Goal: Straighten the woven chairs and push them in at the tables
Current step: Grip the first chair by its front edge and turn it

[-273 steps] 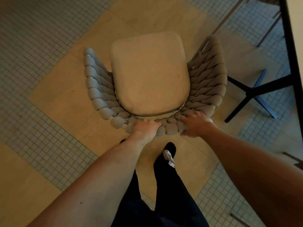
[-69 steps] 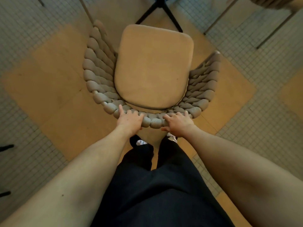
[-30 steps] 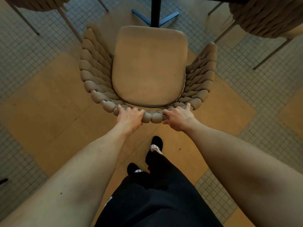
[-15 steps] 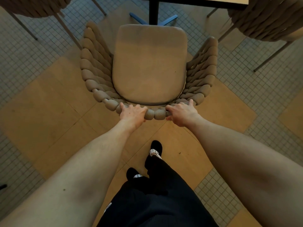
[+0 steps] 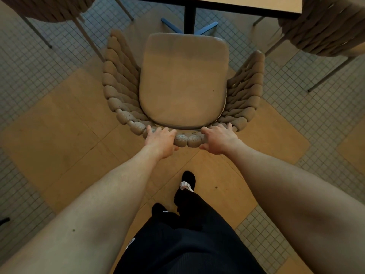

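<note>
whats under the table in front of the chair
Under the table a black post stands on a blue cross foot. The woven chair, gripped by both hands, hides the foot's near arms; the rest under the tabletop is unseen.

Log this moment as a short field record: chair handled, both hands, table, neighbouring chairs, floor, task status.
chair handled: woven chair, facing the table, seat front short of the table edge
left hand: left hand grips the woven back rim
right hand: right hand grips the same rim
table: table at top, dark post on a blue-footed base
neighbouring chairs: chair at top left; chair at top right
floor: floor of wood panels and small tiles
task status: chair not yet pushed in
</note>
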